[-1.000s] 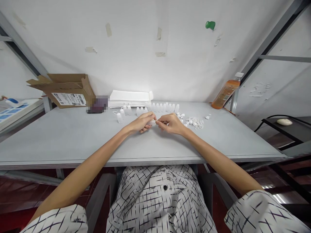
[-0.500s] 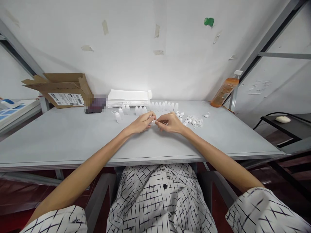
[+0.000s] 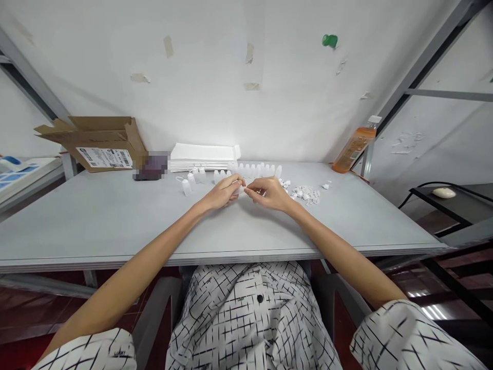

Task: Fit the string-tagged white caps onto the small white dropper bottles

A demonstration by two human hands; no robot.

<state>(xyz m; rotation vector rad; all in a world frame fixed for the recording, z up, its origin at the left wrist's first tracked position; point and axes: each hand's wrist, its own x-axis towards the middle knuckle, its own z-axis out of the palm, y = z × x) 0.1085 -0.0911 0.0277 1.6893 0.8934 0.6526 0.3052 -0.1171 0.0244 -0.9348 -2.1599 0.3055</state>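
Over the middle of the grey table, my left hand (image 3: 225, 192) is closed around a small translucent plastic bottle (image 3: 241, 189), most of which the fingers cover. My right hand (image 3: 268, 192) meets it from the other side, thumb and forefinger pinched at the bottle's top on a small white cap, largely hidden. Behind the hands stands a row of uncapped squeeze bottles (image 3: 262, 170). To the right of my right hand lies a pile of white caps with straps (image 3: 307, 194). Several bottles (image 3: 186, 186) stand left of my left hand, one with a strap loop showing.
A stack of white flat cartons (image 3: 204, 153) lies against the wall. Further left are an open cardboard box (image 3: 103, 146) and a blurred dark object (image 3: 153, 166). An orange drink bottle (image 3: 355, 149) leans at the back right corner. The table's front edge (image 3: 246, 257) runs before my lap.
Both hands stay together at the same spot, the fingers shifting slightly at the bottle's top. The view has turned a little; the bottles and cap pile look undisturbed.
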